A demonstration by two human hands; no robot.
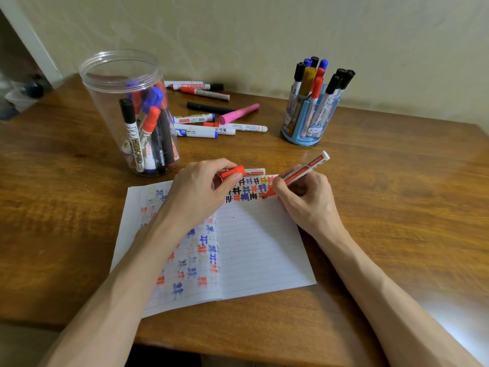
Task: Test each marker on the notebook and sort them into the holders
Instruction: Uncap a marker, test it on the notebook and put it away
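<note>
Red is the colour of the marker (304, 168) in the right hand (307, 197). The fingers are curled tight round the low part of its barrel, close to the tip, the way you hold a pencil. The wet tip touches the notebook (259, 247) at the top of the right page, at the end of a row of little red, blue, black and orange marks. The back end of the marker points up toward 1 o'clock.

The left hand (195, 192) lies over the page at about 9 o'clock from the tip. It pinches a red cap (232, 172) between thumb and fingers. A white bit with a label shows just beside the cap (I cannot tell if this is a loose cap or a whole second marker).

The marker looks like a light, stiff plastic tube, smooth and a bit slippery. I think it is best held near the tip for writing and round the middle for carrying. The cap should go on with a push. The paper is thin, soft and lined, and faint marks show through the left page.

From the notebook, a tall clear plastic jar (105, 102) stands at 10 o'clock with markers leaning inside. A round blue holder (304, 141) stands at 1 o'clock, and its markers stand almost straight up. A bunch of loose markers (195, 118) lies at 12 o'clock on the brown wooden table (397, 194). Those are probably not yet tested.
</note>
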